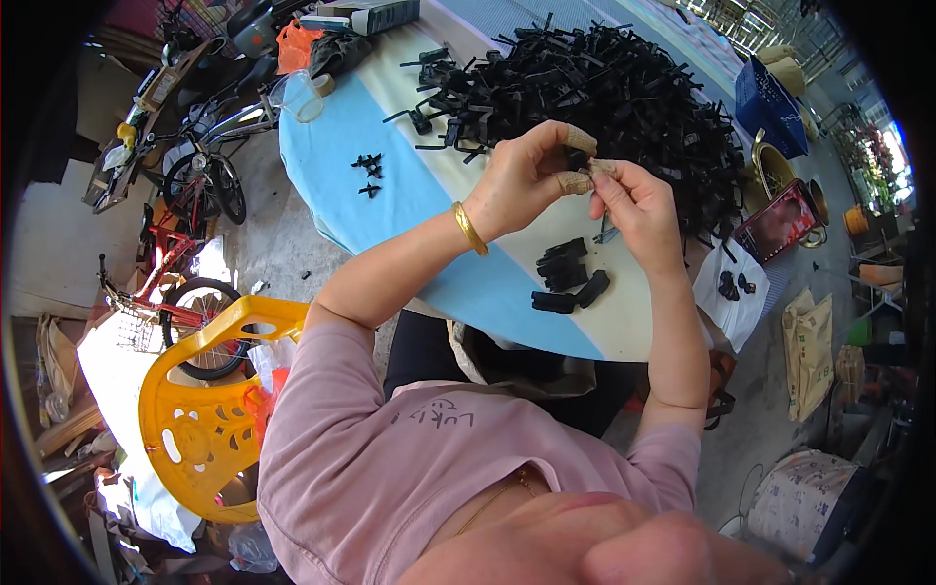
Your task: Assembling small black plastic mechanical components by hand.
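Over the round table (341,195), my left hand (517,185) pinches a small black piece (579,157) between thumb and fingers. My right hand (639,205) meets it with thumb and forefinger closed together; what they grip is too small to make out. Beneath its fingers shows a thin metallic thing (605,234). Beige wraps cover several fingertips. Beyond my hands lies a big heap of black strap-like pieces (595,88). Closer to me sits a little group of black pieces (563,268). Tiny black bits (368,174) lie on the blue cloth to the left.
A clear cup (297,97) and a tape roll (323,85) stand at the table's left edge. At right are a phone (780,222), a blue basket (770,105) and a white bag (733,292) with black bits. A yellow chair (200,419) and bicycle (190,292) stand left.
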Demonstrator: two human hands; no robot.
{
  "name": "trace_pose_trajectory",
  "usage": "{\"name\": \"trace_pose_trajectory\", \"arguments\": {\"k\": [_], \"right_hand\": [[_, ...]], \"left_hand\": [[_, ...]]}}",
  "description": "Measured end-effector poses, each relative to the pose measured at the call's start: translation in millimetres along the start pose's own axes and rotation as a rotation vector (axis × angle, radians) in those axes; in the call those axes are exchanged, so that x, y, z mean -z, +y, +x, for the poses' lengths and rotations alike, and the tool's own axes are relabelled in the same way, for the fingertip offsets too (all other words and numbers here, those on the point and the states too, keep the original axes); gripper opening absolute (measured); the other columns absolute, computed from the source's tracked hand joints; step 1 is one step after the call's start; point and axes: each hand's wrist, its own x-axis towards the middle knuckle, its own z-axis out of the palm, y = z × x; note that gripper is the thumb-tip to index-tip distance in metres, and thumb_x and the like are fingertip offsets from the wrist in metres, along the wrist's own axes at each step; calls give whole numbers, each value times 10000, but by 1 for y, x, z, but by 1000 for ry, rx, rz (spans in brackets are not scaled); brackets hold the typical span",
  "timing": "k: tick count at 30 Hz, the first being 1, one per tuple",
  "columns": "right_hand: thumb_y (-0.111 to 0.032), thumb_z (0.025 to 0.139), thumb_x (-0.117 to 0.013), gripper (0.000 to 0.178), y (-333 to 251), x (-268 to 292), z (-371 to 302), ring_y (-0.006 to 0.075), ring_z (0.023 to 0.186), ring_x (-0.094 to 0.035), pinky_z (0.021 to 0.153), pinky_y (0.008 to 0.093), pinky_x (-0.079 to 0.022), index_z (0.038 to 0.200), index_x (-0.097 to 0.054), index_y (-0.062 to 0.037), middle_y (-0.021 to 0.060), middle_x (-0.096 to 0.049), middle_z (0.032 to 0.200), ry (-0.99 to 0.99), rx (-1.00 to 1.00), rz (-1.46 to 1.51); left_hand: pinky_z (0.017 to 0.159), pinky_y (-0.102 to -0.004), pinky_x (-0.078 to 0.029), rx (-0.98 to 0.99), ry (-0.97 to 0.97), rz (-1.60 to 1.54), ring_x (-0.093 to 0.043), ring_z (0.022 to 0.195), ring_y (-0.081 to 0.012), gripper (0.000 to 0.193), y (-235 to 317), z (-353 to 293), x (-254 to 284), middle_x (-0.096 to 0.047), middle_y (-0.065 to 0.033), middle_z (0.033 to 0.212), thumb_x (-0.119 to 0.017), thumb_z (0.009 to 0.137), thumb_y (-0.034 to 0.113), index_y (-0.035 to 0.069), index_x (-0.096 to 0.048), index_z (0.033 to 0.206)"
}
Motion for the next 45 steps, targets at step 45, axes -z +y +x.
{"name": "trace_pose_trajectory", "arguments": {"k": [45], "right_hand": [[-79, 759, -672, 198, -9, 18, -3, 16, 627, -478, 557, 145, -381, 924, -600, 5, -13, -578, 766, 143, 78, 176]], "left_hand": [[824, -311, -467, -497, 44, 548, -580, 952, -197, 630, 20, 4, 16, -584, -95, 1075, -749, 673, 129, 22, -434, 1209]]}}
